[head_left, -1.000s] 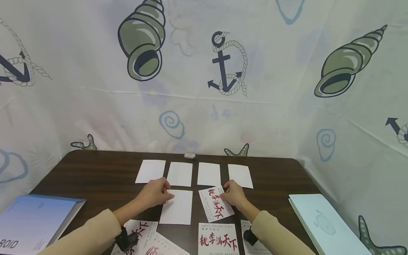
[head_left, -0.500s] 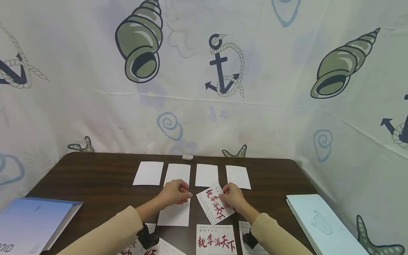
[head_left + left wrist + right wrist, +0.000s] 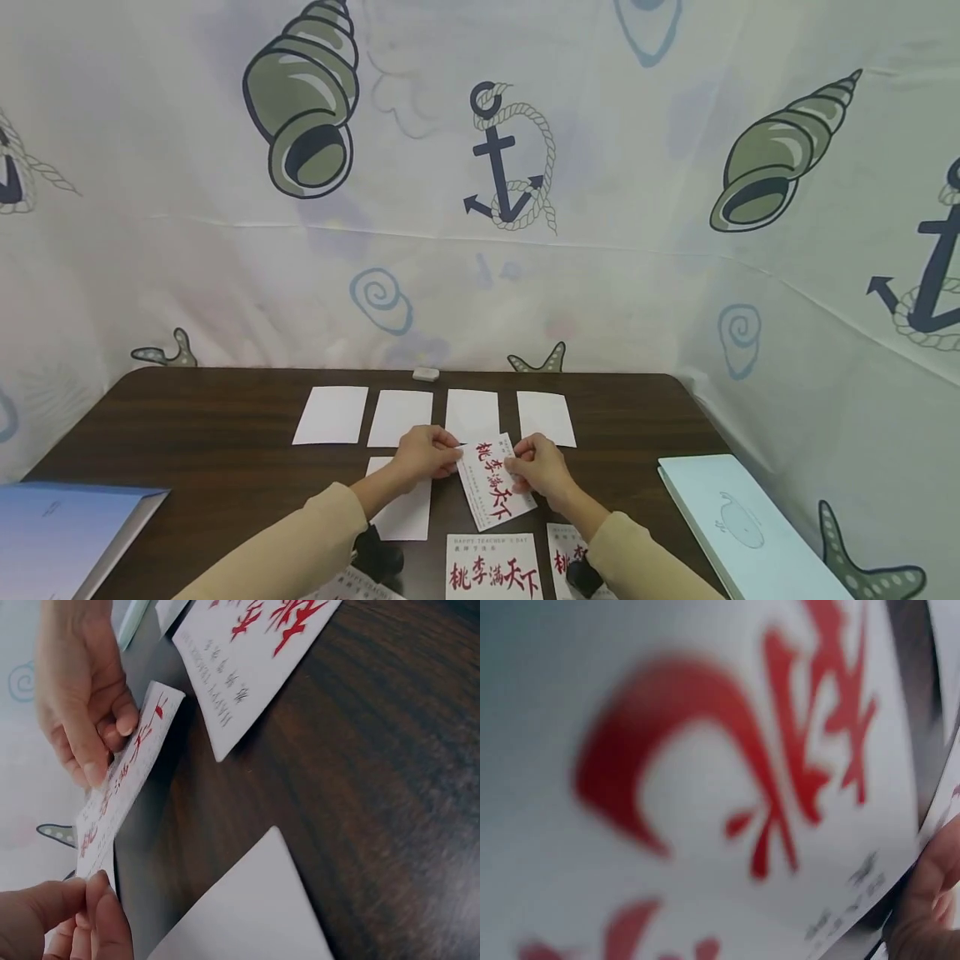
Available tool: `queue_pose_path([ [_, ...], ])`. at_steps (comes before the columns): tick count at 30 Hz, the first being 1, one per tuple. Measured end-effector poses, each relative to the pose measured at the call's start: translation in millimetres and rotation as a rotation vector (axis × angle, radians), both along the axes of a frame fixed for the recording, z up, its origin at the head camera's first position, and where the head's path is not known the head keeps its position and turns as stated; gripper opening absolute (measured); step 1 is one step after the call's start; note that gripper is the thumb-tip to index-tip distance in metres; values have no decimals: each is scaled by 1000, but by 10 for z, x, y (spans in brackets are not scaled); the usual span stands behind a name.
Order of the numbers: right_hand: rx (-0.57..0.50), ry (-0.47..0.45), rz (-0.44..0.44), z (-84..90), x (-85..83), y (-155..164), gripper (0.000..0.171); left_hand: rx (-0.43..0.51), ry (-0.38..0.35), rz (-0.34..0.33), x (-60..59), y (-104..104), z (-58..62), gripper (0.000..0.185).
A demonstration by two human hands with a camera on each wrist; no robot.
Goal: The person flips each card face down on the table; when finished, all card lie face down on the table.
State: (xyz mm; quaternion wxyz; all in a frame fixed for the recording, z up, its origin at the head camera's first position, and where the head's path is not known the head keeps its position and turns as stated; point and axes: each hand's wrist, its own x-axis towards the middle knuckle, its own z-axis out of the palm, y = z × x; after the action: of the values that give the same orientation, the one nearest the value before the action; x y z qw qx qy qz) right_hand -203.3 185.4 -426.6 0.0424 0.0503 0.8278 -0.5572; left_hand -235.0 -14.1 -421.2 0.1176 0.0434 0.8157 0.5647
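Observation:
A white greeting card [image 3: 491,492] with red brush characters is held tilted above the dark table [image 3: 225,425]. My left hand [image 3: 426,454] pinches its upper left corner between thumb and fingers. From the other side my right hand [image 3: 542,471] pinches the card's right edge. The left wrist view shows both hands on the card [image 3: 124,787], the right hand [image 3: 82,697] farther off. Just below lies another such card [image 3: 492,571], flat and lettered side up. A blank white card [image 3: 408,508] lies under my left forearm, partly hidden.
Blank white cards form a row at the back, the leftmost card [image 3: 330,415] included. More lettered cards lie at the front, partly under my sleeves. A blue box [image 3: 75,533] stands left, a pale book-like box [image 3: 750,525] right, a small white block [image 3: 426,374] at the back edge.
My left hand has moved right, from over the blank card to the lettered card, and now pinches its corner. The right hand keeps hold of that card. The head view has shifted slightly right.

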Motion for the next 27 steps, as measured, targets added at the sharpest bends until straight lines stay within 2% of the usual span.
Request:
queue_pose_path([
  [3, 32, 53, 27, 36, 71, -49, 23, 4, -10, 10, -11, -8, 40, 7],
  [8, 177, 175, 173, 81, 182, -221, 28, 58, -52, 32, -32, 2, 133, 4],
  [11, 283, 226, 222, 99, 232, -320, 37, 102, -74, 13, -37, 16, 178, 7],
  [14, 331, 264, 231, 119, 275, -367, 34, 146, -74, -37, -21, 28, 203, 13],
  [18, 296, 303, 215, 172, 325, -348, 22, 228, -76, -126, 17, 23, 193, 26],
  [23, 110, 288, 186, 313, 407, -281, 17, 284, -87, -268, 96, 1, 100, 41],
  [25, 40, 285, 165, 378, 437, -255, 17, 272, -82, -288, 136, 7, 56, 48],
  [27, 2, 292, 130, 424, 452, -217, 17, 251, -60, -254, 168, 17, 20, 55],
])
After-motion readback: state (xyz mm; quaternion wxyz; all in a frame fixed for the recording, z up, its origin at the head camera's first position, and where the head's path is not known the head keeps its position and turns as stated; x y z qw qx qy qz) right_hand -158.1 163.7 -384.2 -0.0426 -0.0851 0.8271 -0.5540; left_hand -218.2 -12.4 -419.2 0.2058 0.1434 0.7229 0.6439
